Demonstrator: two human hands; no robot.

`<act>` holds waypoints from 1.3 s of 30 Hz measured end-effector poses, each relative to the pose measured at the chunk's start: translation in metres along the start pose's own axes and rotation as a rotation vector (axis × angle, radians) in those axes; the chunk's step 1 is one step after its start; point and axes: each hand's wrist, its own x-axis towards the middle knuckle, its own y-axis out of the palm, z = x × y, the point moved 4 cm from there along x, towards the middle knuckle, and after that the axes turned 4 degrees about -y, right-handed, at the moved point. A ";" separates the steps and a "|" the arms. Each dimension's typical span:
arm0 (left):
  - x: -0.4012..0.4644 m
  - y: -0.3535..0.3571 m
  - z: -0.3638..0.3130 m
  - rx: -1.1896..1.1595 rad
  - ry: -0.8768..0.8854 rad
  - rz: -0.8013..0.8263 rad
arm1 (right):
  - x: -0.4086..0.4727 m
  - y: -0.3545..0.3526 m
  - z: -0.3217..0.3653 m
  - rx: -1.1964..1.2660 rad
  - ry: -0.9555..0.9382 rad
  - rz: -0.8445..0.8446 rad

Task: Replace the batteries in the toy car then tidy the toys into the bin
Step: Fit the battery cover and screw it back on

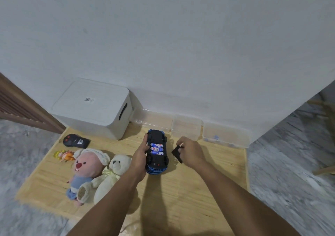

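Behind the right hand (190, 152), a half-hidden black battery cover (176, 153).

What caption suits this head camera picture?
Left hand steadies upturned toy car, batteries showing; right hand holds its cover.

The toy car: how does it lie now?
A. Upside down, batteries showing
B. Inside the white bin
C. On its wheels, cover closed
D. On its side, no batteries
A: the toy car lies underside up, with three batteries showing in the open compartment.
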 end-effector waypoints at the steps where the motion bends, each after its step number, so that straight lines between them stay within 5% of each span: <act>1: 0.001 -0.001 0.000 0.010 -0.003 -0.011 | 0.003 -0.008 0.004 0.118 0.019 -0.027; 7: 0.000 0.009 0.003 0.018 -0.038 0.025 | 0.014 -0.032 0.036 0.449 -0.043 0.075; 22: -0.001 0.020 0.005 -0.023 -0.077 0.113 | 0.019 -0.018 0.043 0.395 -0.110 0.236; 34: -0.004 0.022 0.001 -0.031 -0.062 0.111 | 0.017 -0.015 0.041 0.360 -0.135 0.211; 39: -0.004 0.022 0.001 -0.023 -0.045 0.113 | 0.014 -0.017 0.041 0.163 -0.177 0.155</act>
